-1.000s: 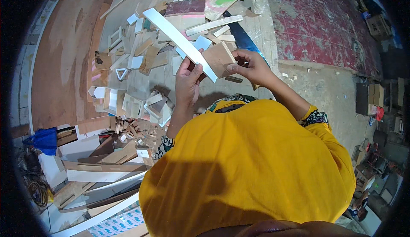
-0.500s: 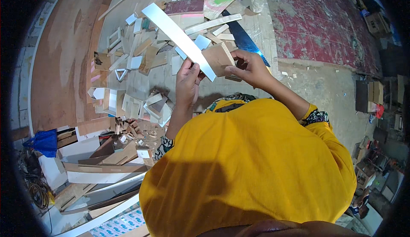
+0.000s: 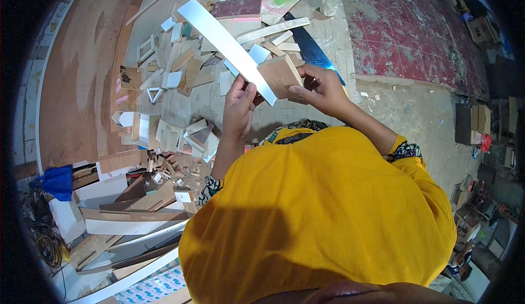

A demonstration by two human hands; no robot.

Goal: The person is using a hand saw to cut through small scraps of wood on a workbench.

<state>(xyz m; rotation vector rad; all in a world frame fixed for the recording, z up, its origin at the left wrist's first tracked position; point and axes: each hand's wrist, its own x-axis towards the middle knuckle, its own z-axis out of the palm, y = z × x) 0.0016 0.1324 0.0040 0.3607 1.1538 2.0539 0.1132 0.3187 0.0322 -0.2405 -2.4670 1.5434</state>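
A long white strip of board (image 3: 221, 41) slants up and away to the left, its near end gripped by my left hand (image 3: 238, 107). My right hand (image 3: 324, 89) pinches a squarish brown piece of wood (image 3: 279, 77) by its right edge, where several thin layers show. The brown piece lies against the strip's lower right side; whether the two are joined I cannot tell. Part of my left fingers is hidden under the strip. Just beyond my right hand, a handsaw (image 3: 314, 47) with a dark bluish blade rests on the work surface.
Wood offcuts (image 3: 186, 74) cover the surface ahead and to the left. A large brown wooden sheet (image 3: 76, 85) runs along the left. Long boards (image 3: 128, 222) and a blue bag (image 3: 57, 183) are piled at lower left. Worn red flooring (image 3: 404, 36) spreads across the far right.
The far end of the white strip has shifted slightly up and left. My left hand has moved a little left with it; my right hand keeps its hold on the brown piece.
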